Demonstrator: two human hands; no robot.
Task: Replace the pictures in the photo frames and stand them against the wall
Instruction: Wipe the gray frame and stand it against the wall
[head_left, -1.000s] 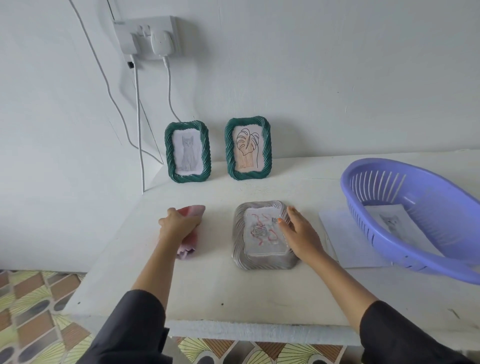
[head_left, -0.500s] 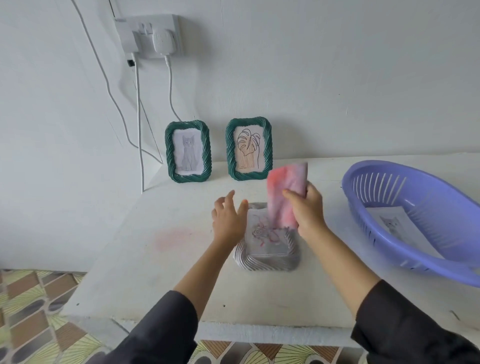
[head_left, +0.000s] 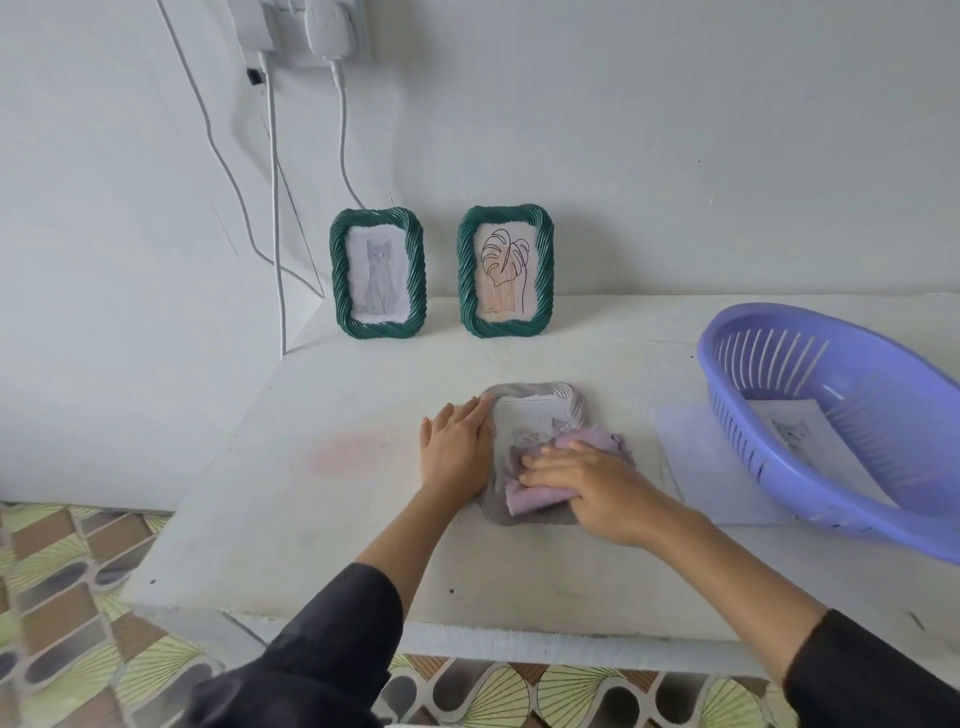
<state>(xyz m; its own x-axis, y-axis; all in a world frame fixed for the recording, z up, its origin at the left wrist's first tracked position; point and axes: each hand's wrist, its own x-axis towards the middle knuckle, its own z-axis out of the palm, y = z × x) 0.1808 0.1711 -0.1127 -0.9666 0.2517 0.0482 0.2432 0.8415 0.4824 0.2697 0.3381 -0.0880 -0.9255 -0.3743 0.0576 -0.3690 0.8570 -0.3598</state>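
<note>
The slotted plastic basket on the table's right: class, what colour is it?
The slotted plastic basket is lavender-blue; the head view shows it best.

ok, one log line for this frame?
phase: cleaning grey frame, flat on table | left hand: flat on its left edge | right hand: presses cloth on its front | green cat frame, green leaf frame: upright at wall
</note>
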